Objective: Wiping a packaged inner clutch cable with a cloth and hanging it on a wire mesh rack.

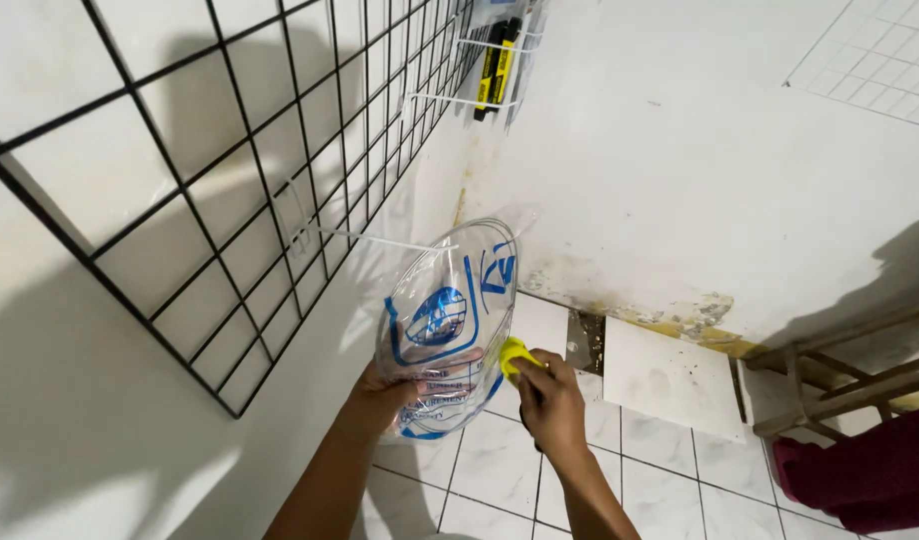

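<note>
My left hand (384, 392) grips the lower edge of a clear plastic bag (449, 320) with blue print, holding it upright near the wall. My right hand (551, 398) is closed around a small yellow object (514, 355) and presses it against the bag's lower right edge. A thin white wire hook (364, 240) sticks out from the black wire grid panel (229, 180) just above the bag's top.
The black grid panel hangs on the white left wall. A white wire basket (484, 75) holding black and yellow items is fixed to its far end. White floor tiles (669, 450) lie below. A wooden frame (839, 370) and dark red cloth (869, 470) sit at right.
</note>
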